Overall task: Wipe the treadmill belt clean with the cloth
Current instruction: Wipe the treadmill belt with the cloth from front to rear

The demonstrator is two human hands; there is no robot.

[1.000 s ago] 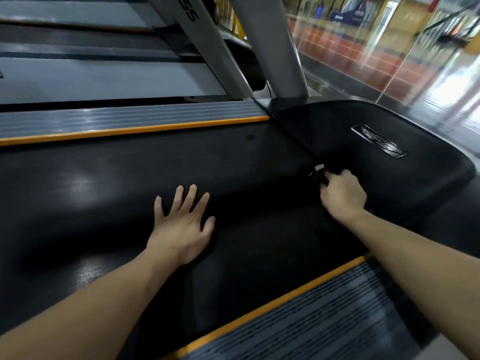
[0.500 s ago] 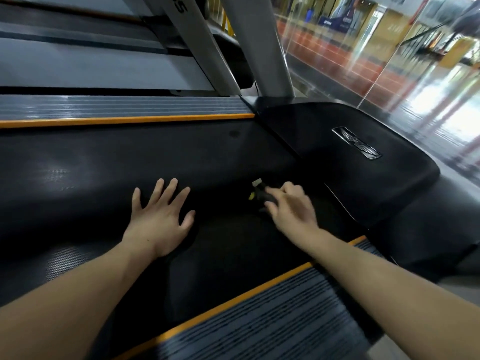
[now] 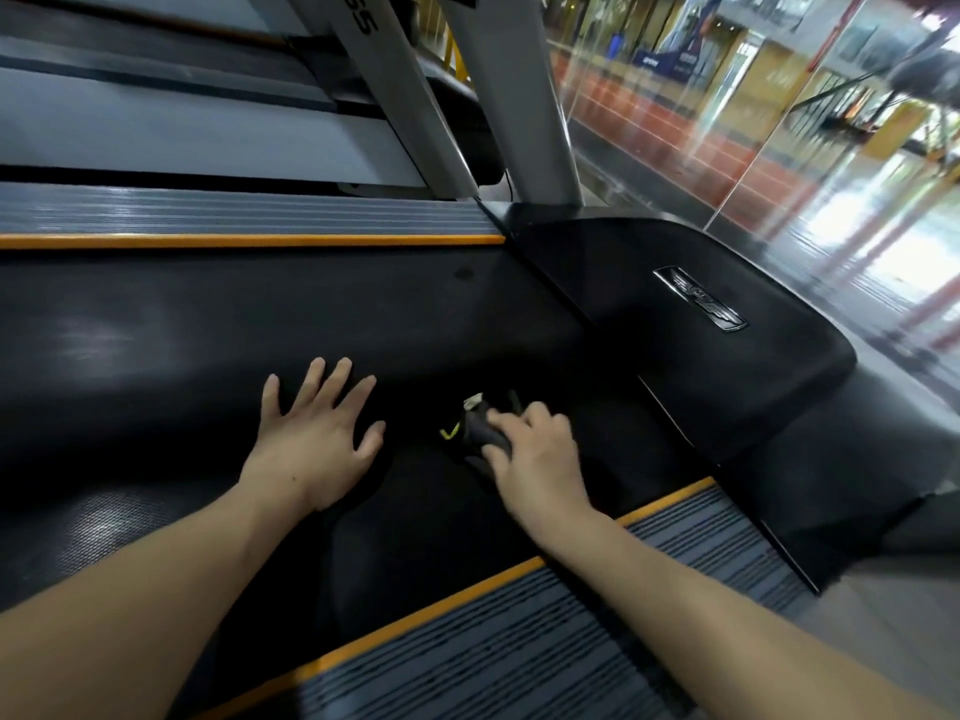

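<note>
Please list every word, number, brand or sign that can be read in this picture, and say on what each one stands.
"55" or "SS": dark characters on the grey upright post, cut off by the top edge, so the full text cannot be told.
Silver badge on the black motor cover: a winged emblem, its lettering too blurred to read.
Blue banner behind the glass: white lettering, too small to read.
Tag on the cloth: nothing legible.

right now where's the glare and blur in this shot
Head view: soft glare patches on the treadmill belt at left; right hand and the dark cloth are motion-blurred; left hand is sharper; bright blown-out reflections in the glass wall; wide-angle bending at edges.
</note>
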